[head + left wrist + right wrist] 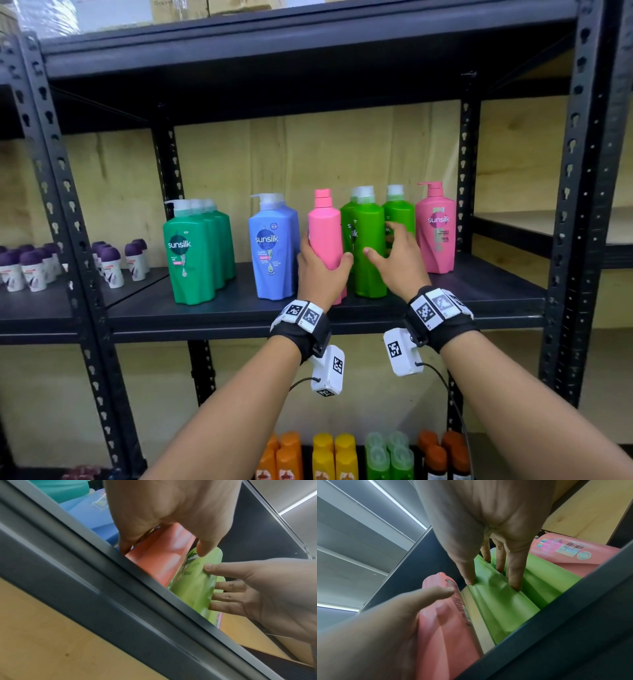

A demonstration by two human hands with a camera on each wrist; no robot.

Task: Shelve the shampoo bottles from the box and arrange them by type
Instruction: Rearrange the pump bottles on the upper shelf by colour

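On the black middle shelf (239, 310), my left hand (322, 265) grips a pink capped shampoo bottle (325, 229) around its lower body, upright between the blue and lime green bottles. My right hand (387, 246) holds the front lime green bottle (368, 274), thumb on its front face and fingers reaching into the gap beside the other green bottle (399, 212). The left wrist view shows my left hand (171, 513) on the pink bottle (159, 558) and the right hand (265, 588) on the green bottle (193, 588). A pink pump bottle (436, 229) stands right of the greens.
Teal green pump bottles (195, 250) and blue pump bottles (272, 250) stand to the left on the same shelf. Purple-capped roll-ons (30, 267) fill the neighbouring shelf. Orange, yellow and green bottles (342, 455) sit on the lower shelf. Bare shelf (496, 284) lies beyond the pink pump bottle.
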